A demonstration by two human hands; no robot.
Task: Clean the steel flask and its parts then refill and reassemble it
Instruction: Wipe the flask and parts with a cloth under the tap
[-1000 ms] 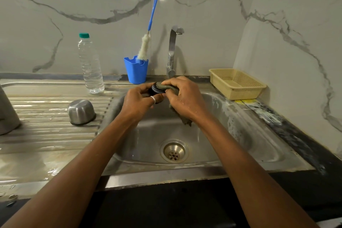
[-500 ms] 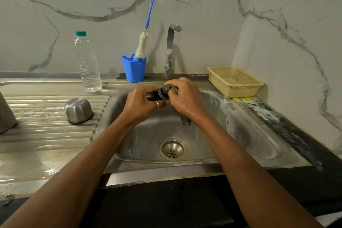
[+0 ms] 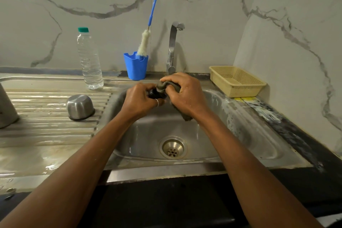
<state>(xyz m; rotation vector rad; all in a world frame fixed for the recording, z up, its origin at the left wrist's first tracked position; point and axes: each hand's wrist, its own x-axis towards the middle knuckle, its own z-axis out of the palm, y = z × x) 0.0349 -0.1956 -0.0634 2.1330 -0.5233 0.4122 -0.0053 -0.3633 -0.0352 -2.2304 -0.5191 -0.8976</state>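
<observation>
I am scrubbing the flask's dark stopper [image 3: 153, 94] above the sink [image 3: 212, 144]. My left hand [image 3: 140, 100] is gripping it with curled fingers, and my right hand [image 3: 185, 96] is pinching the grey cloth [image 3: 163, 85] around its top. Next, I judge, it is needing a rinse under the tap [image 3: 173, 48].

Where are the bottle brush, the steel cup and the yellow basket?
bottle brush [image 3: 144, 44]: head view, on its white bristle head.
steel cup [image 3: 80, 106]: head view, on its upturned side wall.
yellow basket [image 3: 244, 90]: head view, on its front wall.
</observation>
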